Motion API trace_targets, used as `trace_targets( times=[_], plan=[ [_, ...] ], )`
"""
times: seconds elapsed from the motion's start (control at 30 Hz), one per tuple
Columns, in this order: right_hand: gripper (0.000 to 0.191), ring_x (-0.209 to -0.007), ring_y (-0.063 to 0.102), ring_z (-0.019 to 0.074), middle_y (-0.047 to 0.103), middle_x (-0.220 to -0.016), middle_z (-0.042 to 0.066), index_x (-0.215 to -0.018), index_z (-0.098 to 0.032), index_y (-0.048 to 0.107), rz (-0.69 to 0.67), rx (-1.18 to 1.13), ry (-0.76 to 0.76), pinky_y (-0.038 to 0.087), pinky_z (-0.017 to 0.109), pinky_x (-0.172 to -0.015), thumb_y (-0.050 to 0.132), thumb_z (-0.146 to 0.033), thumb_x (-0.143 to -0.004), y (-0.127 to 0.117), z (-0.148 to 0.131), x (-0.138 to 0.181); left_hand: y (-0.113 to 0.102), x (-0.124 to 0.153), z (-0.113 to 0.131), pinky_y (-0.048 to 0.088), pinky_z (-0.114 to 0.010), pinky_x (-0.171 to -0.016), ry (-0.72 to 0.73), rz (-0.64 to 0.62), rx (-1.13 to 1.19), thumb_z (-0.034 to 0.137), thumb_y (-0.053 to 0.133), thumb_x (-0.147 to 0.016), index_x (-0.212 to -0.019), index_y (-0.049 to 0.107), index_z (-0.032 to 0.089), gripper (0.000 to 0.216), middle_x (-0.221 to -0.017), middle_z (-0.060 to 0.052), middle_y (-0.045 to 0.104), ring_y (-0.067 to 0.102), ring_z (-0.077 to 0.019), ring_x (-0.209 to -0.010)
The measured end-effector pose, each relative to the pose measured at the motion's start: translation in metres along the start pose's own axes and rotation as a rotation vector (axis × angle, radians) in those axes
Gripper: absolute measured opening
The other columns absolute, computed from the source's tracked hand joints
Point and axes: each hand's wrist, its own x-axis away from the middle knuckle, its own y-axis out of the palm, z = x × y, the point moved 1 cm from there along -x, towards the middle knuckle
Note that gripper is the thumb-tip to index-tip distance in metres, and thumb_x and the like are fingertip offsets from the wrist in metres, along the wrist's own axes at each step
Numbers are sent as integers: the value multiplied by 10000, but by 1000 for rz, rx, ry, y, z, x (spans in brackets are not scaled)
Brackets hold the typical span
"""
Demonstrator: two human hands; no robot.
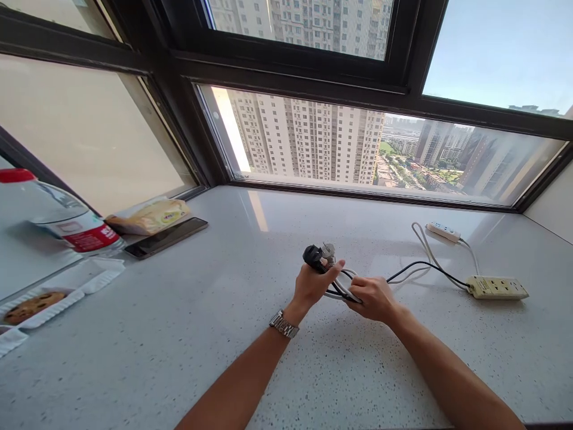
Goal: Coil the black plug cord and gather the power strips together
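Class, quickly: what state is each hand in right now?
Left hand: closed, holding the cables near the black plug and pale plug.
Right hand: closed, holding the same cables.

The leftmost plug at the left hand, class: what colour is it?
Black; the plug shows best in the head view, the only one.

Speckled white countertop is seen below grip; daylight is let in through dark-framed window beyond; pale wall right of grip.
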Motion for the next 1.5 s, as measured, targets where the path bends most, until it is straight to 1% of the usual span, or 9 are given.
trace_targets(
  times=[0.1,0.2,0.37,0.53,0.8,0.93,1.1,1.33,1.5],
  plan=[
    [332,-568,489,77,604,-790,17,-714,-173,599,10,20,-46,265,236,-508,468,-388,-929,1,-5,-1,0,-7,1,386,-254,-480,-87,-83,-89,578,638,-666,-587,557,198,397,-463,40,472,531,-153,-466],
    [412,-547,465,85,571,-694,8,-683,-167,591,46,39,-72,256,247,-490,413,-415,-959,4,-7,0,-1,-9,1,480,-325,-694,25,56,-145,577,706,-592,-866,639,166,499,-818,-61,633,616,-256,-846],
    [477,-515,429,89,535,-619,5,-626,-164,548,197,25,-151,227,252,-469,356,-425,-976,10,-8,4,0,-9,-13,442,-440,-932,154,196,-164,486,734,-590,-1352,390,141,905,-1360,-180,394,457,-319,-1206],
    [446,-499,429,89,516,-579,0,-634,-172,547,330,-54,-123,259,241,-484,394,-422,-969,10,-8,4,-5,-14,-13,410,-419,-991,412,-223,-118,348,570,-766,-950,689,197,266,-1072,-89,653,543,-259,-1105],
    [344,-495,480,98,571,-590,8,-779,-174,588,437,-237,85,332,214,-501,454,-446,-941,2,6,8,-8,3,10,472,-310,-729,393,-837,133,729,460,-742,-793,706,125,654,-836,-101,689,624,-232,-787],
    [381,-490,476,102,574,-574,10,-742,-167,588,461,-303,253,358,211,-505,462,-479,-921,4,13,8,-6,13,18,457,-280,-666,236,-935,190,590,698,-633,-841,660,144,493,-782,-73,672,618,-218,-758],
    [374,-502,476,113,573,-566,9,-752,-169,622,415,-382,419,383,216,-515,470,-477,-897,8,14,5,-7,13,23,463,-275,-591,39,-1018,360,483,708,-666,-821,630,142,382,-842,-93,674,603,-166,-618],
    [396,-523,502,121,599,-604,20,-761,-163,619,396,-412,595,352,212,-516,469,-509,-884,4,17,1,-2,10,18,489,-318,-729,1,-892,451,512,609,-785,-1106,582,157,479,-936,-132,673,634,-231,-875],
    [468,-508,446,113,549,-572,3,-740,-160,602,389,-367,666,306,211,-503,440,-578,-875,4,20,2,2,5,15,452,-251,-604,60,-679,358,565,570,-785,-944,665,150,454,-832,-93,648,593,-178,-728]
  ],
)
